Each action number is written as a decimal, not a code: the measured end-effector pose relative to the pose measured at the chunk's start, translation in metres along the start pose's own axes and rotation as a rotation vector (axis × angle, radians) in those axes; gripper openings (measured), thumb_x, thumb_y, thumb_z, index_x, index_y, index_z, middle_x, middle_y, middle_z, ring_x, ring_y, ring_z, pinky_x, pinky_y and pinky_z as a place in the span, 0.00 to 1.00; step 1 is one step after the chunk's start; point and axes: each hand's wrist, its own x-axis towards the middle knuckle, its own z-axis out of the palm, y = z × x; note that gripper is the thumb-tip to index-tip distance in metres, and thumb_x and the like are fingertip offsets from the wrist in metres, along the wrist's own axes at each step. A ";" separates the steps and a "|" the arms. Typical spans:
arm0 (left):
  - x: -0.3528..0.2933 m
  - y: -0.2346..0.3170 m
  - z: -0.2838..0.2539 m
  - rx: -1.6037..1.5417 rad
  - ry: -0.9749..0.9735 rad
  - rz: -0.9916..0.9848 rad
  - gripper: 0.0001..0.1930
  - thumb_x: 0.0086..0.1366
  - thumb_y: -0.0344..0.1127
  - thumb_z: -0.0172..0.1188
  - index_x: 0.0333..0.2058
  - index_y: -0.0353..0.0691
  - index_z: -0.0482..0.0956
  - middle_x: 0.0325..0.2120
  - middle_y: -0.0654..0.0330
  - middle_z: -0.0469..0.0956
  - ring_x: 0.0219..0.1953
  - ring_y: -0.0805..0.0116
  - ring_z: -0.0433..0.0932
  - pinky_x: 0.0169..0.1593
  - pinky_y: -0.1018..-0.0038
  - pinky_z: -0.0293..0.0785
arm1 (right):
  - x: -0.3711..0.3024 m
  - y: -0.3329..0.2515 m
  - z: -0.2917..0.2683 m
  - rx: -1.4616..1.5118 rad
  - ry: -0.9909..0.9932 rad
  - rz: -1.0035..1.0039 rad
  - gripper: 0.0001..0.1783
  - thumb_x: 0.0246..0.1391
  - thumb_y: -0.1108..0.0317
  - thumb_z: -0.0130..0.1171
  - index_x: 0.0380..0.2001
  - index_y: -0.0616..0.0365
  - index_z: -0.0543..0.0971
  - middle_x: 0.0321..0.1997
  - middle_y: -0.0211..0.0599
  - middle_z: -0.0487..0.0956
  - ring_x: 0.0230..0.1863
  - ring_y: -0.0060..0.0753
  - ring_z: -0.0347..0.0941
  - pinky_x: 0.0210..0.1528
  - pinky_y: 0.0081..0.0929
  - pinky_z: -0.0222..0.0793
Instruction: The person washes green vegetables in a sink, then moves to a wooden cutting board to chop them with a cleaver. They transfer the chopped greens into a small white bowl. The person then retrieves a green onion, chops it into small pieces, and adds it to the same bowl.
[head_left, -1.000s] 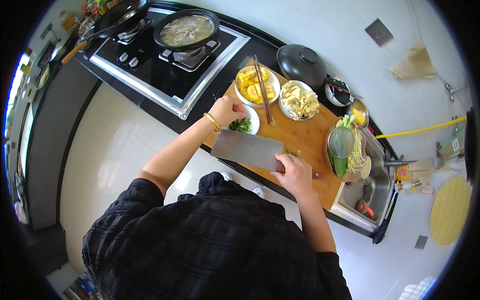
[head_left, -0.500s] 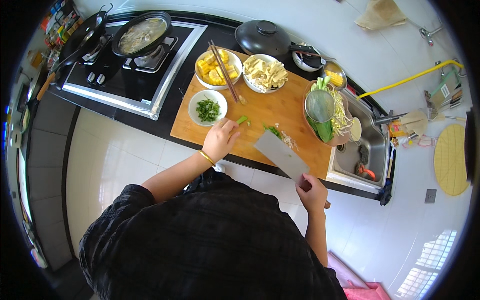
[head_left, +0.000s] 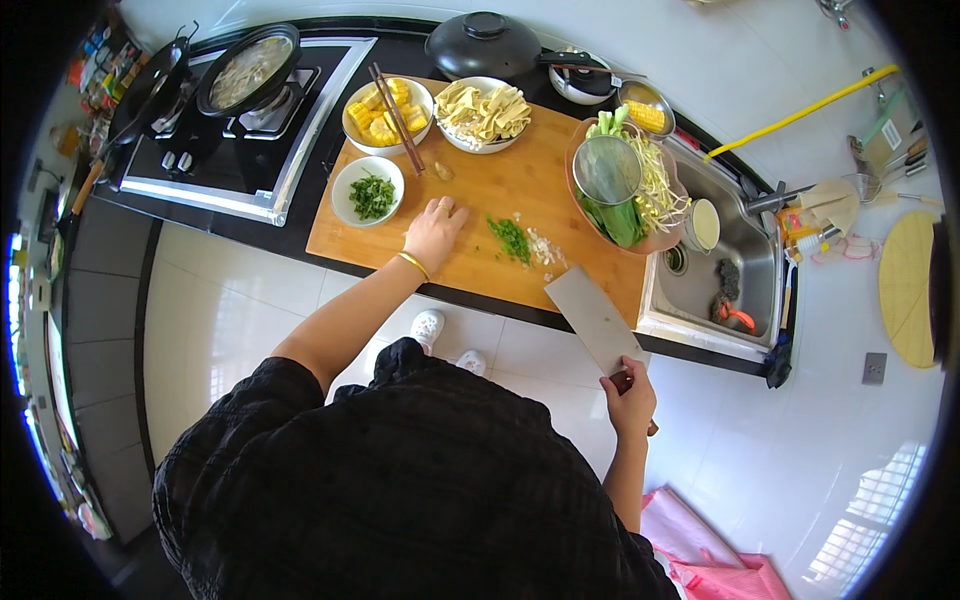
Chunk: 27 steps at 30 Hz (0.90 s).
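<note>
My left hand [head_left: 433,237] rests on the wooden cutting board [head_left: 470,270], fingers extended downward onto the wood near a white bowl of chopped green herbs [head_left: 371,197]. Anything beneath its palm is hidden. My right hand [head_left: 629,398] grips a cleaver [head_left: 592,318], whose broad blade points up and left over the board's front edge. Between the hands lie a small heap of chopped scallion [head_left: 511,239] and some minced white bits, perhaps garlic [head_left: 544,250]. A small tan piece [head_left: 443,172] sits beside the chopsticks [head_left: 397,118], which lie across a bowl of corn pieces [head_left: 372,122].
Behind are a bowl of tofu-skin strips [head_left: 483,112] and a lidded black pot [head_left: 484,45]. A basket of greens and sprouts [head_left: 650,235] stands at the board's right, beside the sink [head_left: 755,325]. At left, a pot of soup [head_left: 248,72] sits on the stove [head_left: 215,165].
My left hand has moved forward onto the board, and the green stalk at its fingers is no longer visible. The cleaver has drawn back from the scallion, uncovering it. The view has shifted.
</note>
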 end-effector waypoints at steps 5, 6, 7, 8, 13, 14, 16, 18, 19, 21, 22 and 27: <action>0.011 -0.008 0.012 0.042 -0.141 -0.081 0.08 0.51 0.27 0.50 0.31 0.40 0.73 0.36 0.54 0.68 0.40 0.57 0.70 0.38 0.68 0.72 | -0.001 0.011 -0.003 0.100 0.037 -0.027 0.17 0.41 0.69 0.62 0.37 0.58 0.73 0.29 0.39 0.76 0.30 0.37 0.73 0.33 0.27 0.68; 0.013 -0.006 0.006 0.059 -0.172 -0.115 0.07 0.51 0.28 0.50 0.31 0.40 0.73 0.36 0.54 0.68 0.40 0.56 0.70 0.39 0.68 0.72 | -0.001 0.015 -0.001 0.150 0.058 -0.068 0.14 0.43 0.68 0.60 0.36 0.59 0.73 0.27 0.38 0.76 0.28 0.34 0.73 0.31 0.25 0.68; 0.015 0.002 -0.004 0.075 -0.188 -0.137 0.06 0.50 0.28 0.51 0.29 0.39 0.73 0.36 0.53 0.68 0.39 0.56 0.70 0.41 0.68 0.71 | 0.000 0.017 0.000 0.200 0.080 -0.109 0.12 0.46 0.68 0.58 0.35 0.60 0.74 0.26 0.36 0.75 0.25 0.31 0.72 0.29 0.23 0.68; 0.015 0.005 -0.001 0.006 -0.140 -0.105 0.07 0.51 0.29 0.52 0.31 0.39 0.73 0.36 0.53 0.68 0.40 0.55 0.70 0.42 0.67 0.70 | 0.000 0.016 0.000 0.309 0.030 -0.061 0.09 0.49 0.68 0.54 0.33 0.61 0.74 0.24 0.34 0.73 0.23 0.26 0.69 0.27 0.21 0.65; 0.025 0.036 0.009 -0.366 -0.042 -0.045 0.18 0.55 0.38 0.54 0.44 0.37 0.69 0.46 0.51 0.66 0.48 0.50 0.65 0.51 0.64 0.64 | 0.001 0.017 0.015 0.790 -0.147 0.150 0.19 0.60 0.59 0.39 0.19 0.59 0.67 0.15 0.31 0.68 0.13 0.20 0.62 0.16 0.17 0.59; 0.027 0.037 0.016 -0.339 -0.031 0.000 0.21 0.56 0.41 0.54 0.47 0.38 0.67 0.48 0.50 0.64 0.51 0.50 0.63 0.53 0.63 0.62 | -0.001 0.023 0.027 0.915 -0.173 0.252 0.20 0.60 0.58 0.38 0.20 0.59 0.67 0.15 0.32 0.68 0.12 0.21 0.63 0.15 0.18 0.59; 0.029 0.038 0.032 -0.279 -0.006 0.083 0.27 0.57 0.47 0.52 0.52 0.38 0.62 0.53 0.50 0.61 0.56 0.50 0.59 0.57 0.61 0.57 | -0.007 0.033 0.048 1.054 -0.183 0.395 0.19 0.59 0.56 0.40 0.22 0.59 0.66 0.15 0.35 0.68 0.09 0.24 0.62 0.11 0.23 0.60; 0.033 0.040 0.037 -0.232 -0.113 0.063 0.32 0.59 0.52 0.48 0.56 0.36 0.56 0.57 0.48 0.55 0.61 0.51 0.51 0.61 0.61 0.47 | -0.008 0.033 0.063 1.182 -0.187 0.505 0.17 0.58 0.56 0.40 0.24 0.59 0.66 0.14 0.35 0.68 0.09 0.25 0.61 0.10 0.24 0.60; 0.034 0.041 0.041 -0.203 -0.120 0.056 0.33 0.59 0.52 0.47 0.56 0.35 0.55 0.57 0.47 0.54 0.61 0.51 0.50 0.62 0.61 0.46 | -0.007 0.030 0.069 1.221 -0.169 0.540 0.16 0.58 0.57 0.40 0.25 0.58 0.65 0.14 0.35 0.67 0.09 0.25 0.60 0.10 0.24 0.60; 0.037 0.045 0.045 -0.181 -0.133 0.029 0.34 0.60 0.54 0.45 0.57 0.33 0.53 0.58 0.46 0.52 0.61 0.51 0.48 0.62 0.61 0.43 | 0.003 0.025 0.081 1.257 -0.174 0.585 0.17 0.59 0.57 0.41 0.23 0.59 0.64 0.15 0.36 0.67 0.09 0.26 0.60 0.11 0.25 0.61; 0.036 0.048 0.046 -0.188 -0.138 0.011 0.35 0.60 0.54 0.44 0.57 0.32 0.52 0.58 0.45 0.52 0.62 0.51 0.48 0.63 0.62 0.42 | 0.009 0.021 0.087 1.266 -0.169 0.600 0.17 0.59 0.57 0.41 0.23 0.59 0.64 0.15 0.36 0.67 0.09 0.26 0.60 0.11 0.25 0.61; 0.034 0.071 0.059 -0.335 -0.120 0.001 0.34 0.60 0.47 0.48 0.57 0.29 0.50 0.57 0.42 0.52 0.62 0.51 0.48 0.63 0.61 0.42 | 0.033 -0.015 0.113 1.189 -0.254 0.538 0.16 0.59 0.58 0.40 0.25 0.59 0.65 0.15 0.33 0.66 0.10 0.24 0.60 0.12 0.24 0.61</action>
